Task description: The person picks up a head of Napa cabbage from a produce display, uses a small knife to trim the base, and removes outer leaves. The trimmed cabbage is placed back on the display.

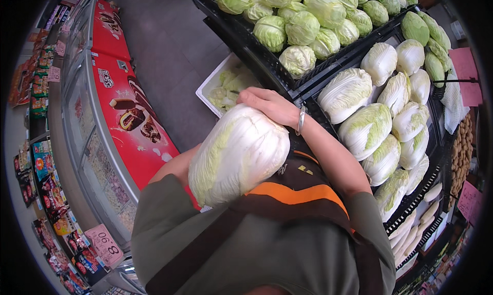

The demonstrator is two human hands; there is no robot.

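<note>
A large napa cabbage [240,152], white with pale green leaf edges, is held against the front of my body. My right hand [269,104] lies over its far upper end, fingers curled on the leaves, with a silver bracelet [301,120] at the wrist. From the left, my left forearm [175,166] passes behind the cabbage, which hides the left hand. Past the right hand, a white box [210,96] on the floor contains loose green leaves [227,87].
Round cabbages [302,27] fill a black crate ahead. Several more napa cabbages [366,129] lie on the right-hand rack, near white radishes [408,237] and potatoes [461,156]. At left stands a red-sided chest freezer [133,117], with packaged goods [50,187] beyond it.
</note>
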